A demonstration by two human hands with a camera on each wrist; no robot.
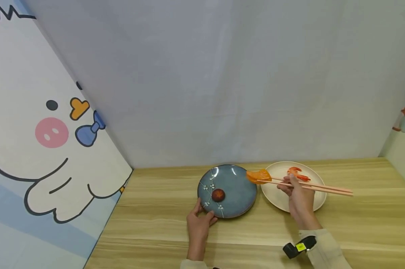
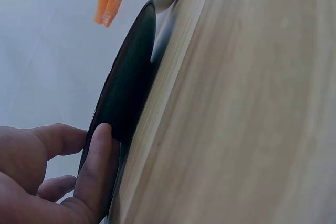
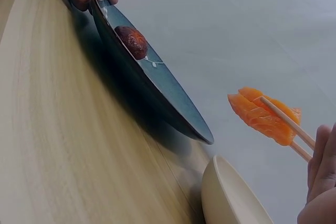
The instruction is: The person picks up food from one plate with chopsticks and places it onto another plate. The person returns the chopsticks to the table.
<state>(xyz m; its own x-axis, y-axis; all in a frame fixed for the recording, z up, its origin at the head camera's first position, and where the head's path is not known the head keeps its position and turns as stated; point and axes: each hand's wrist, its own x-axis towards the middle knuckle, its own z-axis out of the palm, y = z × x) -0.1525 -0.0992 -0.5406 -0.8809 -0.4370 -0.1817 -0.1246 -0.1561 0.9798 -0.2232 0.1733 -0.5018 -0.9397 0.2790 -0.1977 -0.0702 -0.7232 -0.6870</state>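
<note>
My right hand (image 1: 301, 201) holds a pair of light wooden chopsticks (image 1: 333, 189), also seen as chopsticks (image 3: 302, 139) in the right wrist view. Their tips pinch an orange salmon slice (image 1: 259, 176) with pale stripes, held up over the gap between two plates. A blue plate (image 1: 237, 205) painted with white blossoms lies to the left. On it sits a brown shiitake mushroom (image 1: 218, 195) with a star-shaped cut. My left hand (image 1: 198, 226) grips this plate's near-left rim between thumb and fingers; the left wrist view shows fingers (image 2: 97, 166) against its outside.
A cream plate (image 1: 276, 198) stands right of the blue one, under my right hand. A red-and-white shrimp (image 1: 298, 174) lies on it, partly behind the hand. Behind the wooden table (image 1: 155, 224) hangs a pale cloth (image 1: 222, 82). A cartoon-printed cloth (image 1: 37, 93) covers the left side.
</note>
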